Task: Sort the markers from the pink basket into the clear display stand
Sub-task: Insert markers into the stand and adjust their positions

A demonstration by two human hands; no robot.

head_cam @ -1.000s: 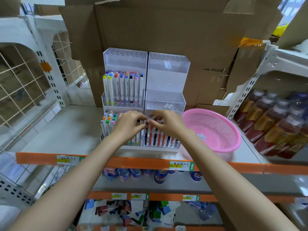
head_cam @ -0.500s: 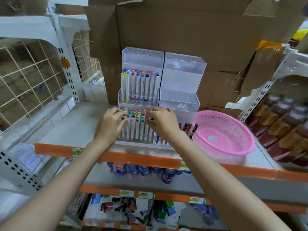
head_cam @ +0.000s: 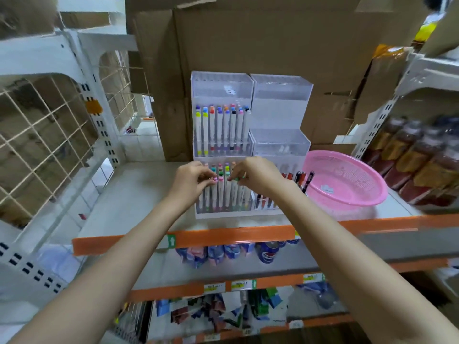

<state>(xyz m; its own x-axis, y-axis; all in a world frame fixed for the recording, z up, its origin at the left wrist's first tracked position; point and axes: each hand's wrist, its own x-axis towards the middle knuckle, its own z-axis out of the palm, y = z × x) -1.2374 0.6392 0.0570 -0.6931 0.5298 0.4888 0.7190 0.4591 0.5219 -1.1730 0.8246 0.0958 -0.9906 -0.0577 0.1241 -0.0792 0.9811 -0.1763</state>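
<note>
Behind left hand [head_cam: 191,180] and right hand [head_cam: 258,175], front-row markers [head_cam: 225,192] half hidden

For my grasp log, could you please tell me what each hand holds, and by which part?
The left hand pinches a pink-capped marker at its cap; the right hand pinches a green-capped marker at its cap. Both stand in the display stand.

**Room on the left, tight on the right**

The shelf [head_cam: 139,194] lies open to the left of the clear display stand [head_cam: 280,115], as far as the wire grid panel [head_cam: 49,132]. Cardboard boxes [head_cam: 248,40] stand right behind the stand and close off the back. The pink basket [head_cam: 347,180] sits just beside its right side, with bottles [head_cam: 422,165] beyond. The left hand [head_cam: 191,180] and right hand [head_cam: 255,177], pinching markers [head_cam: 221,192], block the front-left tier. The upper tiers are reachable from above.
</note>
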